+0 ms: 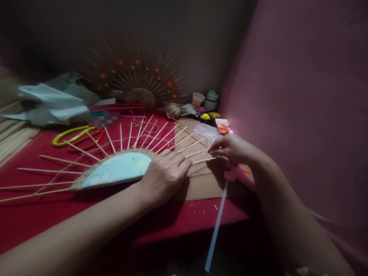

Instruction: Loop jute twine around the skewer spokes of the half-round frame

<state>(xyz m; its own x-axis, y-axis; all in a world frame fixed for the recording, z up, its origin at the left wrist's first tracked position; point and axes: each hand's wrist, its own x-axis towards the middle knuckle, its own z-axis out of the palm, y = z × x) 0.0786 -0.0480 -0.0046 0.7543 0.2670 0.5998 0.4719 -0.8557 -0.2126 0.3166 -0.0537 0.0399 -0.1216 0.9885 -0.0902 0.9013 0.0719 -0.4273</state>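
A half-round fan-like piece (117, 168) lies on the red cloth, its pale blue face edged with twine and thin wooden sticks fanning out from the curved side. My left hand (168, 174) is closed over the piece's right end, at the base of the lowest sticks. My right hand (232, 148) has its fingers pinched at the outer tip of a right-hand stick (203, 160). Thin twine crosses several sticks on the left. Just below my right hand sits a pink glue gun (232, 171), a long translucent glue stick (216, 228) jutting from it past the table edge.
Cardboard (198, 188) lies under the right-hand sticks. Yellow-handled scissors (61, 138), a twine ball (173, 110), small packets (222, 125) and a cup (197, 99) lie beyond. A finished-looking stick fan (140, 96) leans at the back wall. Pink fabric (301, 96) hangs at right.
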